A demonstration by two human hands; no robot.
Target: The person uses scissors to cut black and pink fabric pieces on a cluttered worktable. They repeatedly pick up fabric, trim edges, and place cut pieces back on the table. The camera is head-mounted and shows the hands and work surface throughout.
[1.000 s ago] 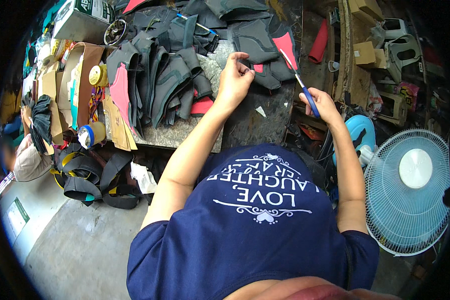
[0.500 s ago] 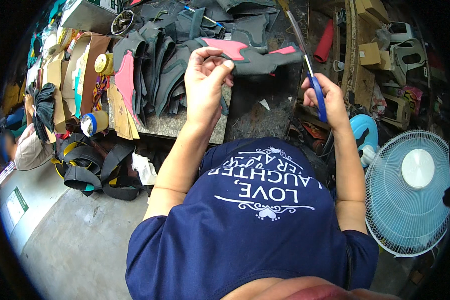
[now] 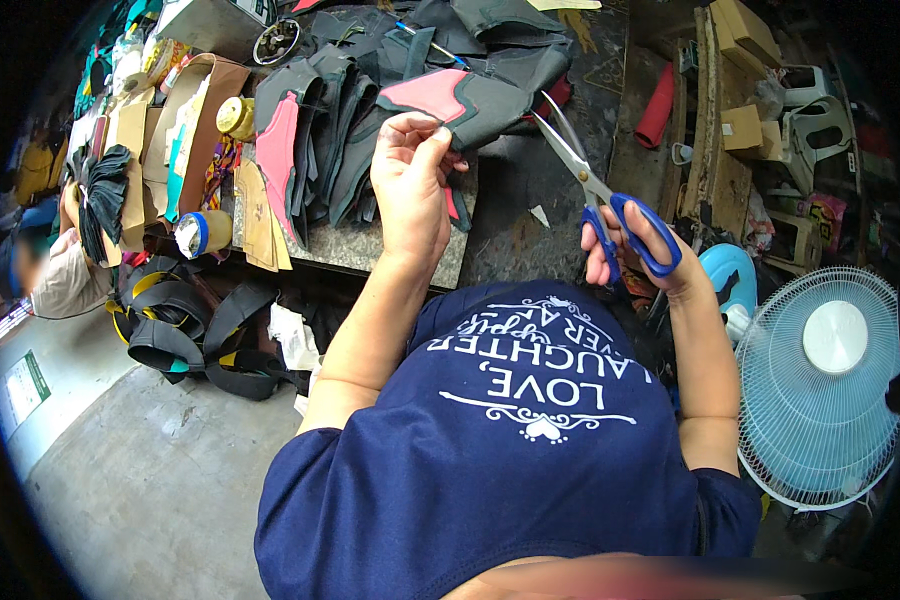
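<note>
My left hand (image 3: 415, 165) pinches the near edge of a black-and-pink fabric piece (image 3: 500, 105) between thumb and fingers. The piece stretches away to the right above the dark worktable (image 3: 515, 225). In my right hand (image 3: 650, 250) is a pair of scissors (image 3: 582, 170) with blue handles, my fingers in the loops. The blades stand apart, pointing up and left, with their tips close to the right end of the piece; whether they touch it I cannot tell. Stacked dark fabric pieces (image 3: 340, 130), one with a pink face, lie left of my left hand.
Left of the stack stand a yellow-lidded jar (image 3: 235, 117), a blue-lidded jar (image 3: 203, 233) and cardboard patterns (image 3: 260, 215). A pen (image 3: 432, 45) lies farther back. A fan (image 3: 820, 385) stands at my right, black straps (image 3: 205, 330) hang at lower left. Another person's arm (image 3: 70, 280) shows at far left.
The scissors have opened and swung to point up-left toward the fabric piece. My right hand has turned and lowered a little. The piece now tilts differently in my left hand.
</note>
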